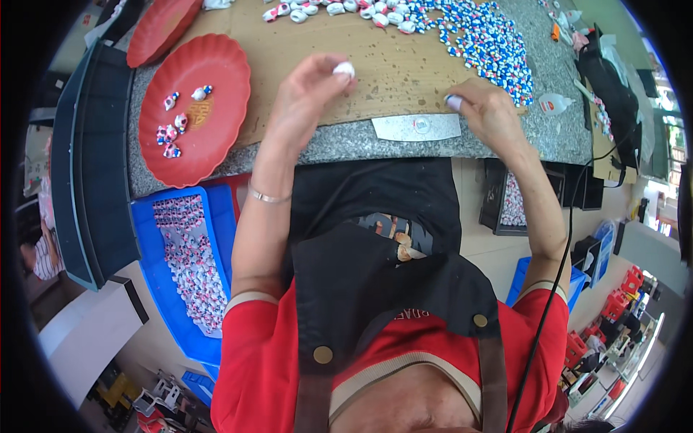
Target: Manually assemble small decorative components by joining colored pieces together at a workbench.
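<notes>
Right hand's (492,115) fingers are clamped on a pale bit (453,102) up right of center, mostly covered, hard to make out. Left hand's (307,92) pinch a smooth white piece (345,70), upper middle. Scalloped red plate (220,83) upper left, 2nd plate (160,29) cut off. Stained cardboard (390,65) on a speckled stone desk (328,144); tiled floor (480,249) below.

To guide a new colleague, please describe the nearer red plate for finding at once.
On the grey table lies a brown cardboard sheet. At its left sits a scalloped red plate holding small figures. It shows whole; the plate behind is cropped above.
</notes>
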A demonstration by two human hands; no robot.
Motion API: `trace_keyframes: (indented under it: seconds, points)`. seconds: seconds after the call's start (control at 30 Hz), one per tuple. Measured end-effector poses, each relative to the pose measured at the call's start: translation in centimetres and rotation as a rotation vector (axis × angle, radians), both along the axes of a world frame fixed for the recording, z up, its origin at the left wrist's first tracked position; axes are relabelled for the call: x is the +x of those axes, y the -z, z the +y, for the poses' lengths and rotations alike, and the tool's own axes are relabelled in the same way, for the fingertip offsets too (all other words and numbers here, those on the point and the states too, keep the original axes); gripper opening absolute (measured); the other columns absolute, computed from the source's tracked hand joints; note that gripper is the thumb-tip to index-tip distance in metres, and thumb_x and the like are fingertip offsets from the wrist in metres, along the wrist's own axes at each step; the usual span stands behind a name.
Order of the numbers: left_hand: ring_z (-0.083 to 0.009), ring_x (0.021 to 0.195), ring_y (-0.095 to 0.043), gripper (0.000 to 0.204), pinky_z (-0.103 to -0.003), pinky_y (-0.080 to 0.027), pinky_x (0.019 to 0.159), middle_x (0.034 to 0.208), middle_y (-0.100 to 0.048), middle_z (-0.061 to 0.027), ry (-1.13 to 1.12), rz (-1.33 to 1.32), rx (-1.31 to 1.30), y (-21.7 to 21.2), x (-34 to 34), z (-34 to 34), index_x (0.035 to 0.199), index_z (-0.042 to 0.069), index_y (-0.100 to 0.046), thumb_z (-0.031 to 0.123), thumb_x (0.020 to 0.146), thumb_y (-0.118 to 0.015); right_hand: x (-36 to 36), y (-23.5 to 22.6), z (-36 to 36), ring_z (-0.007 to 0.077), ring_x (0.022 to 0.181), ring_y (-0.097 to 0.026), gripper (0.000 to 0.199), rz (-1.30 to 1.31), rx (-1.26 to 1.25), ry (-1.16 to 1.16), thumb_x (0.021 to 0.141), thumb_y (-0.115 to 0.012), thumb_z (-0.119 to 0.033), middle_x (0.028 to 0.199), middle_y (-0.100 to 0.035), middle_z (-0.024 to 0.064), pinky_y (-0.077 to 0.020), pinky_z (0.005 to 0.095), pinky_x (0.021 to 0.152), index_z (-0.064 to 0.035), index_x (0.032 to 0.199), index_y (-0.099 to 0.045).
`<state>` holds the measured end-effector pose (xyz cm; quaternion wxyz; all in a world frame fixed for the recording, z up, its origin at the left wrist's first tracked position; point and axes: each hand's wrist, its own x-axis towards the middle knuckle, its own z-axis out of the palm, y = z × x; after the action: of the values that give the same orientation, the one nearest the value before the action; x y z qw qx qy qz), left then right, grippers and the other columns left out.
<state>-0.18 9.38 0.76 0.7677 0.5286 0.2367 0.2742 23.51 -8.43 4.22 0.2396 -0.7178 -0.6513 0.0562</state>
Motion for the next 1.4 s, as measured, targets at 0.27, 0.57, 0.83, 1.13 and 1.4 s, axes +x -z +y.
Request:
trace_keyframes:
  seconds: [0.27, 0.57, 0.83, 1.13, 1.4]
  points:
    - [-0.0144, 0.096, -0.064, 0.03, -0.027, -0.051, 0.089, 0.106, -0.067, -0.0078, 0.046, -0.067, -0.149, -1.2, -3.5, -4.8, 0.118, 0.001, -0.06, 0.002, 0.088, -0.065, -4.6, -0.7, -0.6, 0.0325, 0.075, -0.062, 0.017, -0.156, -0.004, -0.238, 0.074, -0.061, 0.002, 0.077, -0.058, 0.0139, -0.0506, 0.0415, 0.065, -0.0002, 0.09, -0.065]
    - [-0.0132, 0.101, -0.063, 0.033, -0.025, -0.052, 0.091, 0.107, -0.065, -0.0092, 0.072, -0.066, -0.12, 0.7, -1.3, -7.1, 0.115, -0.002, -0.058, -0.008, 0.084, -0.066, -5.0, -0.5, -1.1, 0.0338, 0.076, -0.063, 0.017, -0.065, 0.075, -0.134, 0.078, -0.059, 0.004, 0.081, -0.06, 0.0147, -0.0512, 0.0417, 0.066, 0.0012, 0.093, -0.065]
    - [-0.0183, 0.089, -0.067, 0.03, -0.029, -0.057, 0.075, 0.102, -0.065, -0.0102, -0.142, 0.007, 0.718, 1.6, 1.5, -8.7, 0.106, 0.0, -0.063, -0.006, 0.078, -0.071, -5.8, -0.5, -2.0, 0.0095, 0.079, -0.063, 0.018, 1.08, -0.076, 0.229, 0.09, -0.062, -0.002, 0.09, -0.07, 0.0057, -0.0511, 0.023, 0.072, 0.0019, 0.106, -0.068]
    - [-0.0111, 0.08, -0.065, 0.026, -0.023, -0.053, 0.071, 0.095, -0.068, -0.0081, 0.297, -0.122, 0.135, 0.0, 0.8, -8.0, 0.115, -0.001, -0.066, 0.001, 0.09, -0.063, -7.4, -2.5, -2.5, 0.0234, 0.069, -0.064, 0.019, 0.478, 0.134, -0.037, 0.082, -0.066, 0.002, 0.078, -0.066, 0.0115, -0.0483, 0.0305, 0.061, -0.003, 0.099, -0.07]
    - [-0.0117, 0.081, -0.065, 0.024, -0.023, -0.054, 0.07, 0.098, -0.067, -0.0091, 0.262, -0.061, 0.02, -2.0, -1.1, -6.6, 0.116, -0.004, -0.064, 0.005, 0.095, -0.056, -7.8, -2.9, 0.3, 0.0251, 0.073, -0.065, 0.017, 0.527, 0.122, -0.192, 0.083, -0.065, -0.002, 0.081, -0.066, 0.0122, -0.0504, 0.0314, 0.065, -0.0016, 0.1, -0.069]
